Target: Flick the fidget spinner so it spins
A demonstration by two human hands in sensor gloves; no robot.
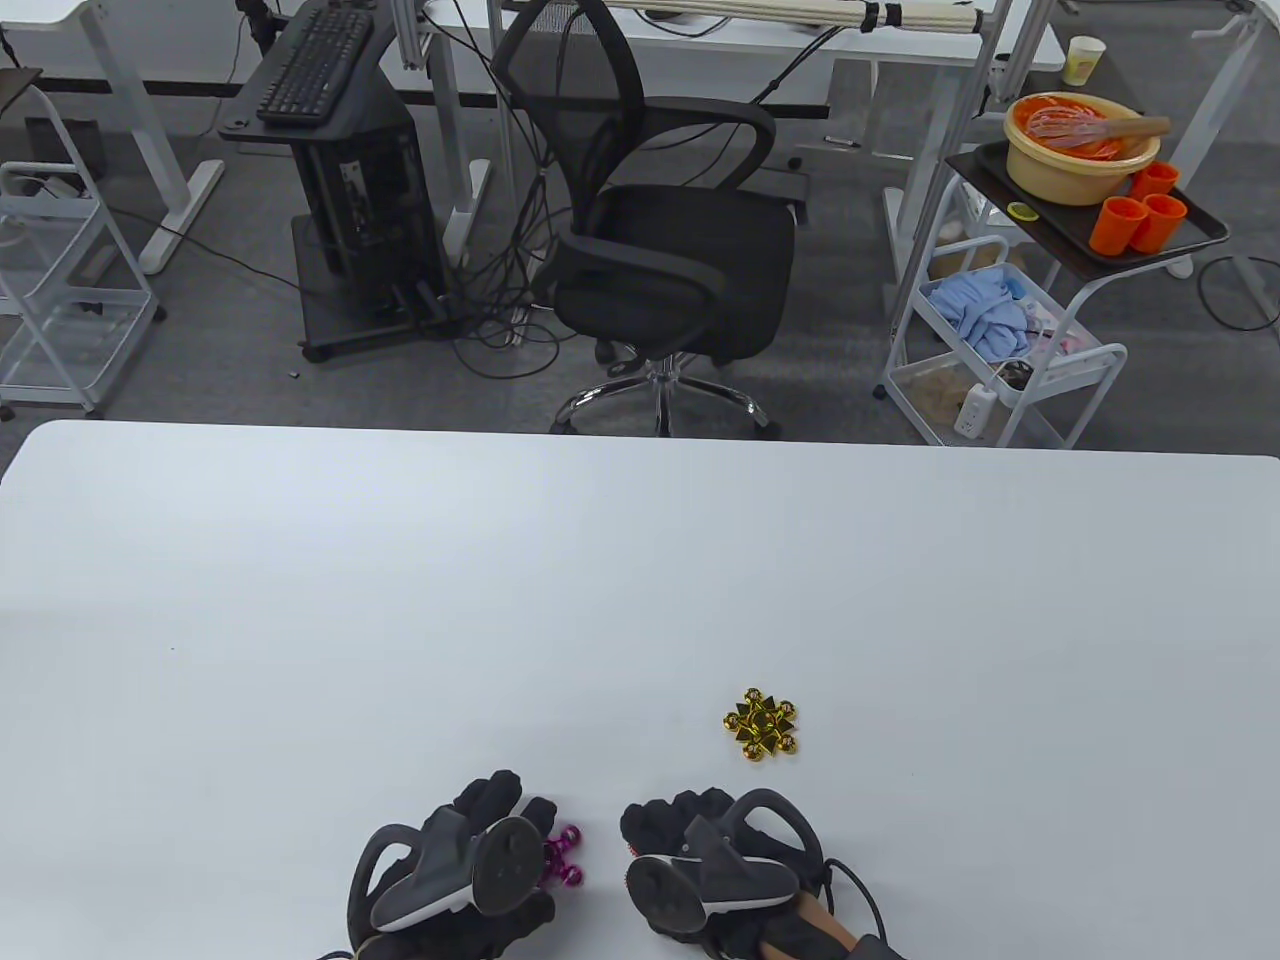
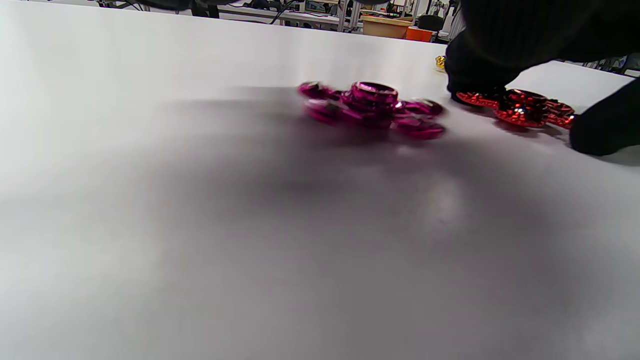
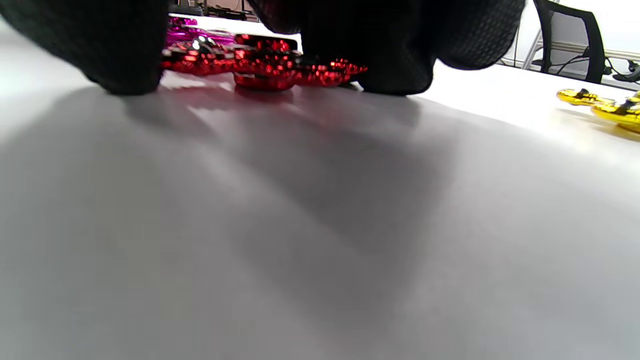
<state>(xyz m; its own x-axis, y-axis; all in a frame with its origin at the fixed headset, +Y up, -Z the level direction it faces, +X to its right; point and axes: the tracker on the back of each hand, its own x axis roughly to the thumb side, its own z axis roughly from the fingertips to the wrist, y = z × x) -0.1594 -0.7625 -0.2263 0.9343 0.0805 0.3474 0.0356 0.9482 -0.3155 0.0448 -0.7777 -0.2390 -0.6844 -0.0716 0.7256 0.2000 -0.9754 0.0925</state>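
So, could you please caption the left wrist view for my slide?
Blurred magenta spinner on the white table; right hand over the red spinner.

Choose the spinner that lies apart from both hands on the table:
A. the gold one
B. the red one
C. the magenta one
A: the gold spinner lies alone, farther out on the table, while the magenta spinner sits by the left hand and the red spinner lies between the right hand's fingers.

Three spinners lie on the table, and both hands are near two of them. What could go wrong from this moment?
The right hand has fingertips down on both sides of the red spinner; a flick may push it instead of spinning it. The pink spinner lies near, beside the left hand, so the two could collide. The gold spinner lies apart, probably safe.
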